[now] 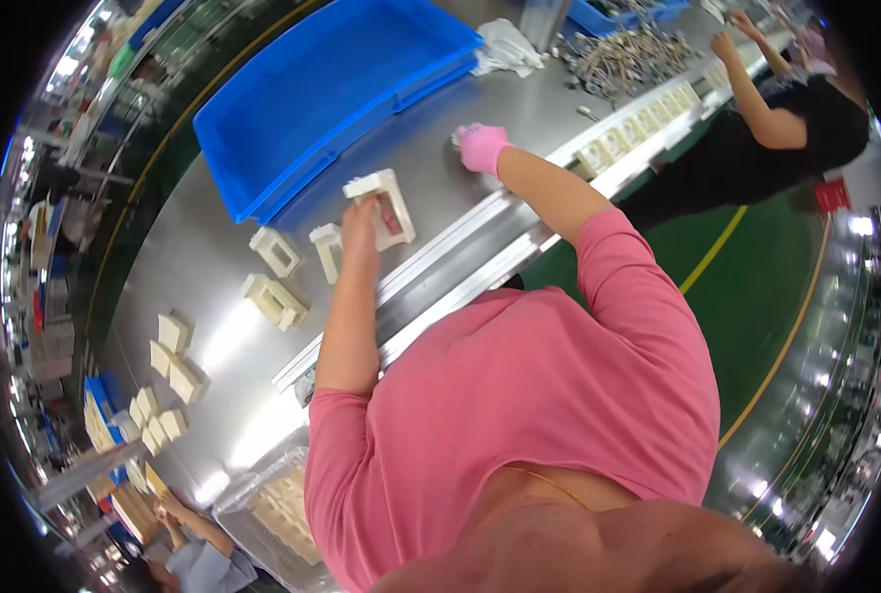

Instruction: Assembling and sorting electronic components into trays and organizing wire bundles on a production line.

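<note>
My left hand is bare and grips a white rectangular plastic frame by its left side, the fingers showing through its opening. The frame is tilted above the metal table. In a pink glove, my right hand is closed low over the table farther to the right. Something small and greyish shows at its fingertips, too small to name. Just left of my left hand stands a similar narrow white frame. Two more cream plastic housings, one farther off and one nearer, lie on the table beyond it.
A large blue tray sits at the table's far side. Small metal parts are heaped at the far right, near a white plastic bag. Cream pieces line a rail along the near edge. Other people work at both ends.
</note>
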`<state>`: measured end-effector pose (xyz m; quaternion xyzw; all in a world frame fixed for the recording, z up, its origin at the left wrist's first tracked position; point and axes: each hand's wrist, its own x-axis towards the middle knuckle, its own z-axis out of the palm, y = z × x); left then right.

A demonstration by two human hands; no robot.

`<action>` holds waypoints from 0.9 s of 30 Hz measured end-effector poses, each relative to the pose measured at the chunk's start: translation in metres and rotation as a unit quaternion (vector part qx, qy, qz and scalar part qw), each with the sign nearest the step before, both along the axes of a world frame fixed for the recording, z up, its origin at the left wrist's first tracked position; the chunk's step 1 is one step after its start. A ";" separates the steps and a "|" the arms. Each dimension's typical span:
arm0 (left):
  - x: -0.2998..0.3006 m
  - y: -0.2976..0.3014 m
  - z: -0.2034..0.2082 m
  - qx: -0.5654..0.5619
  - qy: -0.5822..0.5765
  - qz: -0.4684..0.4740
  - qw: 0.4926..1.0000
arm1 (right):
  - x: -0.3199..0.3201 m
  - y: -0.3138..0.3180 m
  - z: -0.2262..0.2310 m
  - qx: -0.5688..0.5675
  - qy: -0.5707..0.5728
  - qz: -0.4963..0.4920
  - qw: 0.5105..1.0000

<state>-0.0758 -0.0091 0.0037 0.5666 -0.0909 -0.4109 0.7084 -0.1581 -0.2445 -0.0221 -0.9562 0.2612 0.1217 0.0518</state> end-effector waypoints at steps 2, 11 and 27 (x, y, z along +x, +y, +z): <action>0.000 -0.001 -0.012 0.019 0.002 -0.014 1.000 | 0.003 -0.004 -0.010 -0.016 -0.002 -0.011 1.000; -0.003 -0.004 -0.017 0.050 -0.012 0.041 0.998 | 0.002 -0.002 0.001 0.004 -0.033 -0.093 0.995; -0.014 -0.009 -0.022 -0.012 -0.215 0.049 0.975 | -0.020 0.123 0.058 0.188 -0.434 0.134 0.871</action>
